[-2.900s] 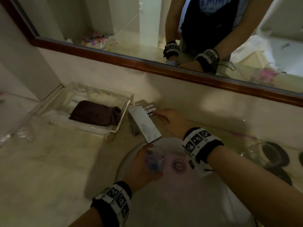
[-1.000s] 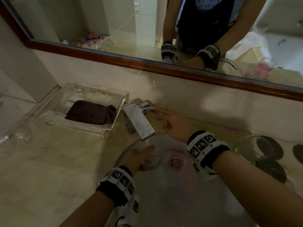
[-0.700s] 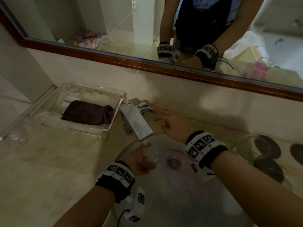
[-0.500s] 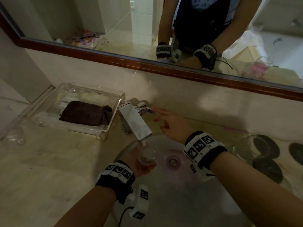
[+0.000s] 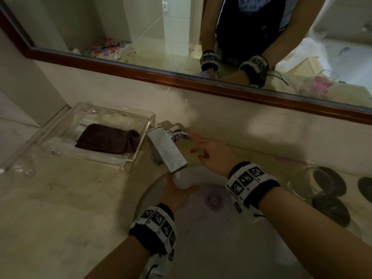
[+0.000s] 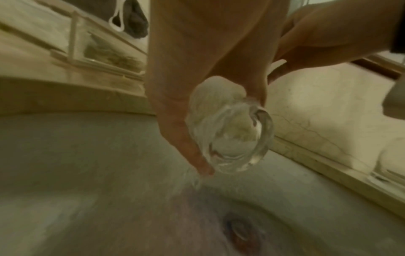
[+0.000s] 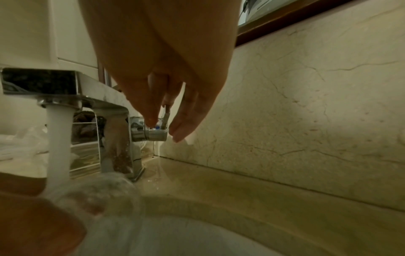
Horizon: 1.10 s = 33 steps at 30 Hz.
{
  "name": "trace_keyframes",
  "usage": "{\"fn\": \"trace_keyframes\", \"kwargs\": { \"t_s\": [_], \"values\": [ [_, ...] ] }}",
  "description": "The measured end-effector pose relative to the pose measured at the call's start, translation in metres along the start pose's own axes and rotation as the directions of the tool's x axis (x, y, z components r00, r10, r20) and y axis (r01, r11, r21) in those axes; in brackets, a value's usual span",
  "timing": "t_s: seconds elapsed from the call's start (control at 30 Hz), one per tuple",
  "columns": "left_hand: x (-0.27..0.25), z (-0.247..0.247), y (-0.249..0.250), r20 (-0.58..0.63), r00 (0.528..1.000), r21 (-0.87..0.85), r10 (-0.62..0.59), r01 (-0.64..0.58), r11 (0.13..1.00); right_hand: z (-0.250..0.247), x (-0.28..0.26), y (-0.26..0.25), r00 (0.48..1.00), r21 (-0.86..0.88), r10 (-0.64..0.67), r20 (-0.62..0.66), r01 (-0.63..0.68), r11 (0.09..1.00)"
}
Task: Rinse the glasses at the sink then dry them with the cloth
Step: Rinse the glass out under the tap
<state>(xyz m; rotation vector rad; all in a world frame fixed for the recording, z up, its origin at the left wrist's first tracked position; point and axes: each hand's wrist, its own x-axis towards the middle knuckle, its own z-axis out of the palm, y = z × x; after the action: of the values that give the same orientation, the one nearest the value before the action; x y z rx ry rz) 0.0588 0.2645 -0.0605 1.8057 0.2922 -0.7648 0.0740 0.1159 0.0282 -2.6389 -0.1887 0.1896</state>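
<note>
Left wrist view: left hand [image 6: 197, 86] clamped round glass [image 6: 232, 131] under tap [image 5: 165, 150] stream, over sink [image 5: 221, 238]. Right hand [image 5: 213, 156] relaxed, fingers apart, at lever [image 7: 165, 112]. Best: turn glass slowly, tip out fully, grip firm.

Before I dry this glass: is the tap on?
On. A white stream falls from the spout onto the glass in the left hand.
</note>
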Motion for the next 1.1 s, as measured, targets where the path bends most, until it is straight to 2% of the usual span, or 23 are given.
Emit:
{"fn": "trace_keyframes", "kwargs": {
  "t_s": [0.1, 0.13, 0.2, 0.3, 0.5, 0.63, 0.73, 0.9, 1.03, 1.1],
  "values": [
    [-0.007, -0.002, 0.000, 0.043, 0.996, -0.073, 0.083, -0.080, 0.994, 0.000, 0.000, 0.001, 1.000, 0.006, 0.000, 0.004, 0.000, 1.000],
    [-0.010, -0.004, 0.001, 0.075, 0.995, -0.158, 0.060, -0.047, 0.986, 0.001, 0.000, 0.001, 1.000, 0.007, -0.002, 0.005, 0.002, 1.000],
    [-0.015, -0.007, 0.003, 0.153, 0.987, -0.330, -0.055, 0.103, 0.938, 0.000, 0.000, 0.002, 1.000, 0.008, -0.007, 0.004, 0.007, 1.000],
    [-0.018, -0.019, 0.002, 0.225, 0.958, -0.476, -0.177, 0.267, 0.838, 0.000, 0.002, 0.004, 1.000, 0.007, -0.012, 0.003, 0.012, 1.000],
    [-0.020, -0.042, -0.008, 0.433, 0.876, -0.651, -0.211, 0.466, 0.599, -0.001, 0.002, 0.004, 1.000, -0.011, -0.016, 0.007, 0.017, 1.000],
    [-0.021, -0.044, -0.011, 0.484, 0.839, -0.699, -0.249, 0.542, 0.466, -0.001, 0.002, 0.003, 1.000, -0.019, -0.003, 0.010, 0.003, 1.000],
    [-0.020, -0.043, -0.011, 0.493, 0.837, -0.711, -0.239, 0.545, 0.444, 0.000, 0.002, 0.004, 1.000, 0.014, -0.004, 0.004, 0.004, 1.000],
    [-0.014, -0.037, -0.004, 0.445, 0.873, -0.750, -0.198, 0.484, 0.450, 0.000, 0.003, 0.005, 1.000, 0.009, -0.007, 0.007, 0.006, 1.000],
    [-0.015, -0.032, 0.006, 0.463, 0.875, -0.746, -0.144, 0.472, 0.471, 0.002, 0.004, 0.006, 1.000, 0.035, -0.007, 0.007, 0.007, 0.999],
    [-0.016, -0.029, 0.008, 0.455, 0.875, -0.761, -0.164, 0.478, 0.440, 0.003, 0.004, 0.007, 1.000, 0.020, -0.018, -0.008, 0.019, 1.000]
  ]
}}
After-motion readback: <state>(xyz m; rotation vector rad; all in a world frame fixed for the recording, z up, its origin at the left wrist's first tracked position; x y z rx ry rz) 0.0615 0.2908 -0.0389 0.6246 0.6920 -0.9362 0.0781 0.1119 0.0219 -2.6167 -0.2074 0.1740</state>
